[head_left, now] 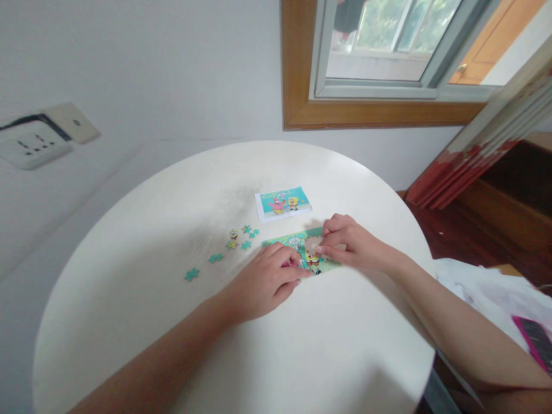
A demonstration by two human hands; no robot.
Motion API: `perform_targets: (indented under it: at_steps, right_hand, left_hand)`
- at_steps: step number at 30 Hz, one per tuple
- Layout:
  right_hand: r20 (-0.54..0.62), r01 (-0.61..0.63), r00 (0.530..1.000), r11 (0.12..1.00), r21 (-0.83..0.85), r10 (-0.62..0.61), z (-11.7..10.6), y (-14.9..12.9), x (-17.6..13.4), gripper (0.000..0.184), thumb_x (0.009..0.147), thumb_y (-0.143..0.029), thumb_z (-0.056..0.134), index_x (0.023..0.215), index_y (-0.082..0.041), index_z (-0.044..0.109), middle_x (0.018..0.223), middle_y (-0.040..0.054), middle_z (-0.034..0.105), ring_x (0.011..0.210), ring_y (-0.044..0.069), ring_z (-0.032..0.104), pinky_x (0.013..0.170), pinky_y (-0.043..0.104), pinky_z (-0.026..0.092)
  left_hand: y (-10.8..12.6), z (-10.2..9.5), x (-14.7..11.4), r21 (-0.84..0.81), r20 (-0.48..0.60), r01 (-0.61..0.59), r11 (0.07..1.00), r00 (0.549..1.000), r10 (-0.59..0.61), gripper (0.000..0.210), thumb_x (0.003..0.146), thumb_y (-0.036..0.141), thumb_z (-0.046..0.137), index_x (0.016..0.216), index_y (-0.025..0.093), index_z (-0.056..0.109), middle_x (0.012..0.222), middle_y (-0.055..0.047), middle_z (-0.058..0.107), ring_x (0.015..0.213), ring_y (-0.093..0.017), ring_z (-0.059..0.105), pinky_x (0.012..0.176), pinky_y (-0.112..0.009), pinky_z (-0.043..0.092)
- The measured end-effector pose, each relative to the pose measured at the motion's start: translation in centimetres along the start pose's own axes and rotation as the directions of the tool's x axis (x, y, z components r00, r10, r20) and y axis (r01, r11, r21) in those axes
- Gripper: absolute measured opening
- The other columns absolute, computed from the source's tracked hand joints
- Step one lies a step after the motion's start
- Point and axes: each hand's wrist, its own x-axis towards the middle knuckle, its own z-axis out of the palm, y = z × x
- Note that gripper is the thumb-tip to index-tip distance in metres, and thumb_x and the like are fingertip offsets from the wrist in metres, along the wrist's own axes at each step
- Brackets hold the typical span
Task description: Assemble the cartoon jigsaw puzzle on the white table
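Note:
A partly assembled jigsaw puzzle (295, 243) with green and teal cartoon figures lies flat on the white round table (276, 356). A pale patch without picture shows near its middle. My left hand (261, 279) rests across the puzzle's left part, fingers apart and lying over it, hiding that side. Over the right part, my right hand (351, 242) has its thumb and fingertips pinched together at the pale patch; what they hold is too small to make out. Several loose puzzle pieces (216, 258) lie scattered to the left of the puzzle.
Behind the puzzle lies a small picture card (284, 202) with cartoon figures. A wall and a wood-framed window (297, 112) stand beyond the table. A power socket (34, 144) is at left; a red-and-white curtain (466, 155) and a pink-edged phone-like object (535, 339) are at right.

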Motion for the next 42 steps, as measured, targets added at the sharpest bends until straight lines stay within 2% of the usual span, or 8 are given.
perform_targets:
  at_steps: [3, 19, 27, 38, 42]
  right_hand:
    - [0.037, 0.015, 0.999, 1.000, -0.022, -0.015, 0.16, -0.08, -0.03, 0.024, 0.091, -0.035, 0.057, 0.080, -0.023, 0.074, 0.084, 0.0049, 0.061, 0.084, 0.018, 0.050, 0.077, 0.033, 0.031]
    - [0.024, 0.075, 0.997, 0.997, 0.030, -0.076, 0.59, -0.42, 0.26, 0.027, 0.092, -0.036, 0.055, 0.080, -0.022, 0.075, 0.075, 0.0044, 0.060, 0.078, 0.017, 0.051, 0.074, 0.031, 0.033]
    - [0.011, 0.022, 1.000, 0.999, 0.040, -0.023, 0.31, -0.20, 0.18, 0.026, 0.091, -0.029, 0.055, 0.074, -0.019, 0.073, 0.072, 0.0036, 0.058, 0.073, 0.015, 0.050, 0.074, 0.030, 0.036]
    - [0.014, 0.044, 0.999, 0.995, 0.089, -0.045, 0.43, -0.28, 0.11, 0.028, 0.092, -0.028, 0.053, 0.074, -0.019, 0.073, 0.070, 0.0047, 0.060, 0.071, 0.016, 0.051, 0.073, 0.030, 0.038]
    - [-0.065, 0.001, 0.998, 0.993, 0.121, 0.007, 0.47, -0.44, 0.26, 0.030, 0.094, -0.031, 0.051, 0.077, -0.018, 0.072, 0.074, 0.0059, 0.062, 0.075, 0.017, 0.054, 0.074, 0.030, 0.041]
  left_hand:
    - [-0.08, 0.06, -0.03, -0.008, -0.001, -0.004, 1.000, 1.000, 0.003, 0.030, 0.091, 0.016, 0.051, 0.112, 0.029, 0.068, 0.103, -0.005, 0.057, 0.099, -0.020, 0.050, 0.089, -0.035, 0.040]
    - [-0.04, 0.04, -0.03, -0.014, -0.016, -0.007, 1.000, 1.000, 0.007, 0.030, 0.091, 0.016, 0.050, 0.111, 0.029, 0.068, 0.104, -0.006, 0.057, 0.099, -0.020, 0.050, 0.090, -0.035, 0.040]
    - [0.04, 0.04, -0.11, -0.010, 0.000, 0.014, 1.000, 1.000, -0.014, 0.029, 0.091, 0.018, 0.051, 0.112, 0.029, 0.068, 0.104, -0.006, 0.057, 0.099, -0.020, 0.050, 0.089, -0.035, 0.040]
    - [0.21, 0.15, -0.06, 0.001, -0.009, 0.014, 1.000, 1.000, -0.014, 0.028, 0.091, 0.020, 0.052, 0.112, 0.029, 0.069, 0.103, -0.005, 0.058, 0.101, -0.020, 0.051, 0.090, -0.035, 0.041]
    - [-0.36, -0.83, -0.27, 0.006, -0.044, 0.005, 1.000, 0.999, -0.004, 0.027, 0.092, 0.018, 0.050, 0.107, 0.027, 0.070, 0.102, -0.005, 0.060, 0.098, -0.019, 0.052, 0.089, -0.034, 0.041]
